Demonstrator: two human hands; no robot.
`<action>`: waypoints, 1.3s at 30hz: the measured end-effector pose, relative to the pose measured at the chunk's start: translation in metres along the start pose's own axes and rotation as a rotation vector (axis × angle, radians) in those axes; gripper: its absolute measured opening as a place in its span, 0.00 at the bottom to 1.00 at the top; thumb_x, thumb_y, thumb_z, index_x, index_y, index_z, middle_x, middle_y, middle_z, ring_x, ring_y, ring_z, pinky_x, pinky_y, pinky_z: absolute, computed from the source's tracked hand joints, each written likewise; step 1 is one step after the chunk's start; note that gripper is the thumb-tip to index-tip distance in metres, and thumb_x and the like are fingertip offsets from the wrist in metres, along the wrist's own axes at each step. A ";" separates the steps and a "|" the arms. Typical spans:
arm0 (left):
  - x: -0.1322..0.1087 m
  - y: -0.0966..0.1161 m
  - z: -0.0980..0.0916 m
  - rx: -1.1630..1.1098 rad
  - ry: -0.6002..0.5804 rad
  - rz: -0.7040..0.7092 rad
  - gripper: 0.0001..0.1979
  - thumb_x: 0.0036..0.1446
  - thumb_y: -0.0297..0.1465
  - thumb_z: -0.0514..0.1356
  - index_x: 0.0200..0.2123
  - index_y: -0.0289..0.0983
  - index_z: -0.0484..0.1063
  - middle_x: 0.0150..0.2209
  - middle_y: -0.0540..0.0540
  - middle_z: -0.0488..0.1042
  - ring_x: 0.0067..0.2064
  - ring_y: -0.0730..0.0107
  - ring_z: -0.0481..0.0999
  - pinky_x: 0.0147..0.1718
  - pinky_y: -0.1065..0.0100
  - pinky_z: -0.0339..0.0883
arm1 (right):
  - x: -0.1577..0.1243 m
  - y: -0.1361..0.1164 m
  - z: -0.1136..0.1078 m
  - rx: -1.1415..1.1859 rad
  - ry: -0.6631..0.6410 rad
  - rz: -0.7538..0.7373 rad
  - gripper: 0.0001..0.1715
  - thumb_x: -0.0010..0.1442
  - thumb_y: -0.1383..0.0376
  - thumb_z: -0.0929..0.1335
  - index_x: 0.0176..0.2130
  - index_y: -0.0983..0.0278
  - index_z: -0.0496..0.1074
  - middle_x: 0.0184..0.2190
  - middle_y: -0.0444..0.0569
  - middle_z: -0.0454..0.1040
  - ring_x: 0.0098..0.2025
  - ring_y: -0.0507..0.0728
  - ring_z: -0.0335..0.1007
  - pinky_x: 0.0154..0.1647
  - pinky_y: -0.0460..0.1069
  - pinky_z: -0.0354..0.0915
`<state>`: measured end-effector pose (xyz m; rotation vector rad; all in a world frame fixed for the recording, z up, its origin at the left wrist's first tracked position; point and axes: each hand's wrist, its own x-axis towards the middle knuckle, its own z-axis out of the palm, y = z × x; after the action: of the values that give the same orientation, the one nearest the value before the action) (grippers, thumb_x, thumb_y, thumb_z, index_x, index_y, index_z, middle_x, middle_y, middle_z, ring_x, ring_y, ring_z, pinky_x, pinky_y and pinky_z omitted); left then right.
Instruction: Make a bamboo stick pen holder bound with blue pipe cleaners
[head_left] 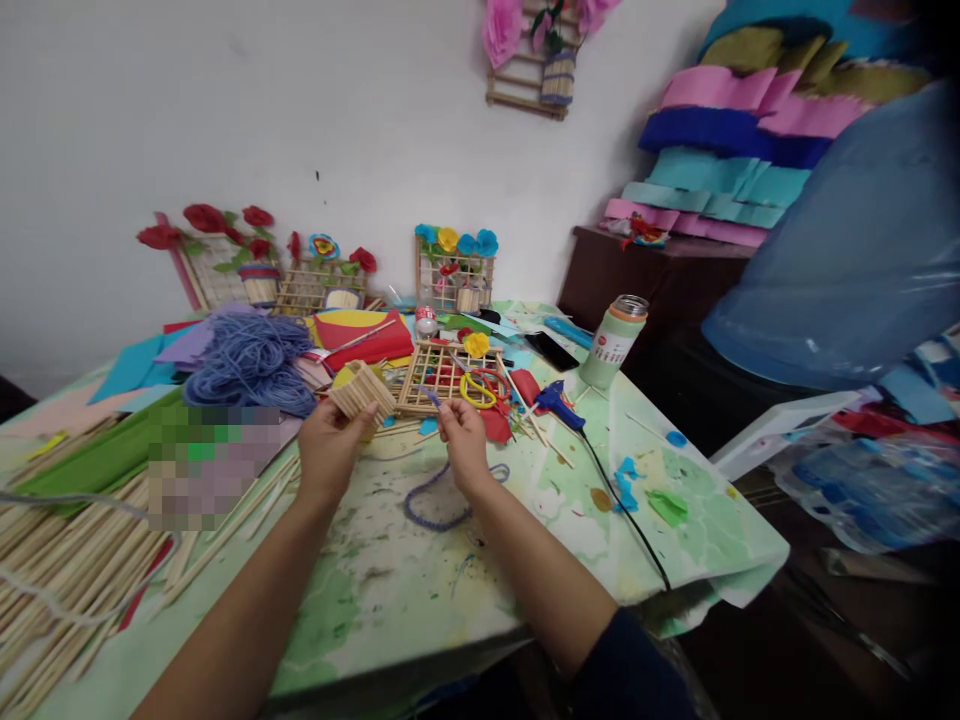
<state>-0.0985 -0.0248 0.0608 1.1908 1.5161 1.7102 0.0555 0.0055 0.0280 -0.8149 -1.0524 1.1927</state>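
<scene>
The left hand [328, 448] grips a stick bundle [362, 390] above mid-table while the right hand [463, 440] pinches purple yarn [442, 512], with bare tabletop [390, 590] open toward the near edge.

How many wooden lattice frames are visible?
5. Three stand at the table's back edge: left frame, middle frame, right frame. Flat frame lies centre; hung frame above. Clutter may hide more.

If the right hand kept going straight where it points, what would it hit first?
Probably the wooden lattice frame lying just beyond the right hand, though depth is unclear.
</scene>
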 end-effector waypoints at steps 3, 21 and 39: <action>-0.003 -0.004 0.008 -0.194 0.015 0.044 0.19 0.42 0.38 0.67 0.38 0.34 0.73 0.38 0.46 0.77 0.41 0.63 0.75 0.43 0.65 0.68 | -0.004 -0.010 0.001 -0.078 -0.026 -0.094 0.10 0.53 0.58 0.66 0.30 0.62 0.65 0.23 0.39 0.61 0.25 0.49 0.55 0.28 0.45 0.54; -0.009 -0.017 0.020 -0.373 -0.261 -0.412 0.18 0.36 0.36 0.70 0.31 0.32 0.75 0.26 0.47 0.75 0.26 0.72 0.72 0.27 0.71 0.65 | -0.019 -0.017 0.005 -0.871 -0.322 -0.164 0.07 0.54 0.64 0.68 0.25 0.61 0.71 0.23 0.45 0.71 0.26 0.53 0.61 0.28 0.48 0.49; -0.014 -0.021 0.023 -0.440 -0.350 -0.500 0.12 0.37 0.32 0.70 0.24 0.31 0.73 0.21 0.48 0.73 0.24 0.74 0.70 0.25 0.73 0.63 | -0.019 -0.014 0.003 -1.052 -0.425 -0.210 0.05 0.55 0.65 0.68 0.32 0.61 0.75 0.29 0.44 0.77 0.30 0.53 0.69 0.31 0.46 0.57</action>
<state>-0.0755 -0.0214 0.0360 0.7486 1.0391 1.3188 0.0566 -0.0156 0.0381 -1.2146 -2.1269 0.5736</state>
